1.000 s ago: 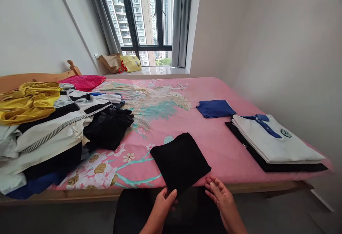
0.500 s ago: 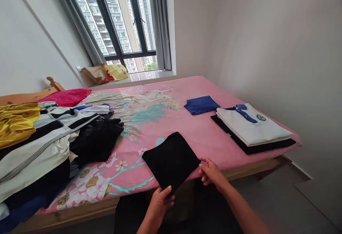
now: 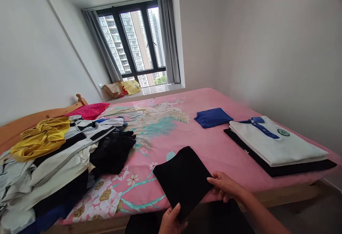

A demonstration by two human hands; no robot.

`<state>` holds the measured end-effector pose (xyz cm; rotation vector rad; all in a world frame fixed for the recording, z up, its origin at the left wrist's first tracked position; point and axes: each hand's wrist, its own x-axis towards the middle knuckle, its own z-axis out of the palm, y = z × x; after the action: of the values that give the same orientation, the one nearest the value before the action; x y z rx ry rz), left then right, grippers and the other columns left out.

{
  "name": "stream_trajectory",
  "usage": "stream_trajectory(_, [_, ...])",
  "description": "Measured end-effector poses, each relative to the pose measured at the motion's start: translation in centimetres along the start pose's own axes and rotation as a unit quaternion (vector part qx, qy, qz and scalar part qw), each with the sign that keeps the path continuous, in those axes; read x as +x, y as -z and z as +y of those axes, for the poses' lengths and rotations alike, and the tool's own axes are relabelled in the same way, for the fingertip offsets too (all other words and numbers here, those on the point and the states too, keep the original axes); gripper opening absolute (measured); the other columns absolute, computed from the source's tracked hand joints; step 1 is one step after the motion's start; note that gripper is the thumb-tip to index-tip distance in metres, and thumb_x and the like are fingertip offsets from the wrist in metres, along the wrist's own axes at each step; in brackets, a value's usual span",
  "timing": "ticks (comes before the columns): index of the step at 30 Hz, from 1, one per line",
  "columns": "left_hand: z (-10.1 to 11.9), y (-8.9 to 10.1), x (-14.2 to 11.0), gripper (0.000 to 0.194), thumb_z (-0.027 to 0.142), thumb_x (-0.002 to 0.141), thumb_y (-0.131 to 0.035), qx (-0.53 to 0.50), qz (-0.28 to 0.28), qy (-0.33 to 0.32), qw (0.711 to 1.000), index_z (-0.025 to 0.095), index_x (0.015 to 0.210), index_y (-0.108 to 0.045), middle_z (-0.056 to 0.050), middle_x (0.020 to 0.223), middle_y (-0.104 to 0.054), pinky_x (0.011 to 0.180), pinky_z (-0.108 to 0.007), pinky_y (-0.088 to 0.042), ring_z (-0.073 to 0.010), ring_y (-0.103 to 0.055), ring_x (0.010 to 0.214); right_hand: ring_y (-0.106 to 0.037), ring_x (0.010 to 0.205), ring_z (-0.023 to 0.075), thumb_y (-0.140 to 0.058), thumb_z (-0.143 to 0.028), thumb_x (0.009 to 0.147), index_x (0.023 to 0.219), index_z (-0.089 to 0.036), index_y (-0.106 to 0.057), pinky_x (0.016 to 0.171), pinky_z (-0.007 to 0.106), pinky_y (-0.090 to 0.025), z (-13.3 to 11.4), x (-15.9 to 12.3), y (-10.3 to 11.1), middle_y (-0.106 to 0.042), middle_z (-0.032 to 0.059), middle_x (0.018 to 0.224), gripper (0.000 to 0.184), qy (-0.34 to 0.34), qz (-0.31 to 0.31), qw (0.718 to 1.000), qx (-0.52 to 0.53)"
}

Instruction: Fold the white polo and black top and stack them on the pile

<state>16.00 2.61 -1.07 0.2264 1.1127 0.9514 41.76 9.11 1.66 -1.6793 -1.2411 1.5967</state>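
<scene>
A folded black garment (image 3: 183,178) lies at the near edge of the pink bed (image 3: 171,134). My left hand (image 3: 172,221) pinches its near corner, thumb on top. My right hand (image 3: 223,186) grips its right corner with the fingers curled round the cloth. To the right lie a folded blue garment (image 3: 213,117) and a folded white polo shirt (image 3: 275,142) stacked on a folded black garment (image 3: 299,168).
A heap of unfolded clothes (image 3: 66,155), yellow, white, striped and black, covers the bed's left side by the wooden headboard (image 3: 34,118). A red pillow (image 3: 88,110) lies behind it. Paper bags (image 3: 123,87) sit on the window sill. A wall runs along the right.
The view has tilted upward, showing more window and ceiling. Both hands keep hold of the black garment's corners; the right hand has closed more firmly on its corner.
</scene>
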Motion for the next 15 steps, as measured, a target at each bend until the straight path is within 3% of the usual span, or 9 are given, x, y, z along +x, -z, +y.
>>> stream_trajectory(6, [0.3, -0.6, -0.2, 0.041, 0.04, 0.07, -0.071, -0.032, -0.051, -0.013, 0.998, 0.019, 0.102, -0.059, -0.008, 0.111, -0.067, 0.066, -0.029, -0.048, -0.0259, -0.062, 0.102, -0.054, 0.051, 0.0127, -0.066, -0.049, 0.062, 0.061, -0.02, -0.044, 0.045, 0.023, -0.042, 1.1, 1.0, -2.4, -0.053, -0.0044, 0.053, 0.037, 0.09, 0.158, 0.977, 0.109])
stream_trajectory(9, [0.5, -1.2, -0.5, 0.043, 0.04, 0.072, -0.069, -0.043, -0.05, -0.008, 0.998, 0.018, 0.107, -0.058, -0.01, 0.116, -0.065, 0.065, -0.028, -0.046, -0.026, -0.061, 0.103, -0.059, 0.063, 0.0153, -0.071, -0.042, 0.058, 0.068, -0.019, -0.052, 0.059, 0.026, -0.048, 1.1, 1.3, -3.6, -0.06, -0.0024, 0.063, 0.031, 0.121, 0.203, 0.954, 0.187])
stream_trajectory(12, [1.0, -1.9, -1.0, 0.038, 0.034, 0.069, -0.071, -0.035, -0.014, -0.016, 0.999, 0.017, 0.101, -0.058, -0.008, 0.103, -0.069, 0.061, -0.027, -0.045, -0.023, -0.064, 0.09, -0.063, 0.078, 0.0179, -0.076, -0.034, 0.056, 0.089, -0.019, -0.057, 0.072, 0.028, -0.051, 0.4, 1.1, -4.4, -0.067, 0.0008, 0.082, 0.041, 0.097, 0.191, 0.931, 0.297])
stream_trajectory(15, [1.6, -2.0, -2.1, 0.033, 0.027, 0.067, -0.071, -0.033, 0.012, -0.029, 0.999, 0.019, 0.095, -0.056, -0.004, 0.09, -0.07, 0.058, -0.026, -0.044, -0.02, -0.065, 0.079, -0.064, 0.075, 0.0185, -0.074, -0.028, 0.058, 0.084, -0.017, -0.059, 0.072, 0.03, -0.053, -0.5, 0.4, -4.7, -0.067, 0.0019, 0.078, 0.032, 0.052, 0.106, 0.92, 0.373])
